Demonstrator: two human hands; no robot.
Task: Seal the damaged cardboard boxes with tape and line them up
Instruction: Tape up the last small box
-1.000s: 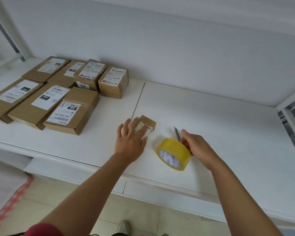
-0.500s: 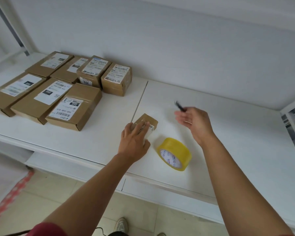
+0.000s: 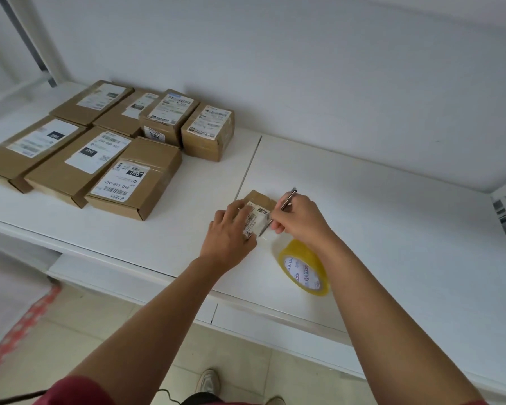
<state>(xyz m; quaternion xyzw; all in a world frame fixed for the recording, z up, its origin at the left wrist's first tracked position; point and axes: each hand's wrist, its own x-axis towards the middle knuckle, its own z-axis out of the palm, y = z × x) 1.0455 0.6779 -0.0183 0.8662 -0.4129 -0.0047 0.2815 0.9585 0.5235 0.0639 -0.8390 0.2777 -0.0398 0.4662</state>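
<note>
Our left hand [image 3: 230,238] rests flat, fingers relaxed, on the small box [image 3: 259,210] near the front edge of the desk [image 3: 392,229]. Our right hand [image 3: 300,220] pinches a slim knife [image 3: 278,211] at the box's side. The tape roll [image 3: 304,268] stands just beside it, and seven boxes [image 3: 105,147] sit at the far left corner.

the front box [image 3: 135,178] label reads "060" and "060-06b-a05"; the box beside it [image 3: 79,162] also "060". a rear box [image 3: 165,118] shows "20l".

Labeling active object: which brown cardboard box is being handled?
The small brown cardboard box right of the shelf seam: left hand rests on it, right hand holds a metal blade. Others sit grouped, untouched.
</note>
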